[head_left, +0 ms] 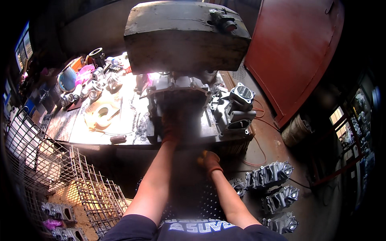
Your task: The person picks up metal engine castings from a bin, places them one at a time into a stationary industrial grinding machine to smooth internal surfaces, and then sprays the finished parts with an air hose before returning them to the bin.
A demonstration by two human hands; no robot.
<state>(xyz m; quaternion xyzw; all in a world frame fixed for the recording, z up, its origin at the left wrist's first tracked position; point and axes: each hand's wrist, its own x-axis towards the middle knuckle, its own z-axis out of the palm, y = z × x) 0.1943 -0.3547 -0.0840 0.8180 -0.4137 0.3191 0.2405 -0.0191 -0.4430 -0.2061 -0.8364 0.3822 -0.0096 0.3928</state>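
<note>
A large grey cast-metal housing (pixel 179 94) stands on the bench beneath a heavy box-shaped machine head (pixel 187 44). My left hand (pixel 171 130), in a dark reddish glove, reaches into the shadow at the housing's near side; its fingers are lost in the dark. Lower and to the right, my right hand (pixel 210 160) wears an orange-and-yellow glove and hangs just in front of the bench edge. Its fingers look curled, and what they hold, if anything, is hidden. A second metal housing (pixel 235 110) stands at the bench's right end, apart from both hands.
Left on the bench (pixel 76 130) lie a ring-shaped yellowish piece (pixel 102 114), a dark cylindrical handle (pixel 118 139), a blue container (pixel 67 78) and metal parts. Wire-mesh baskets (pixel 80 176) stand lower left. Several castings (pixel 269 175) sit on the right floor, near a red panel (pixel 295 52) and hose (pixel 263 154).
</note>
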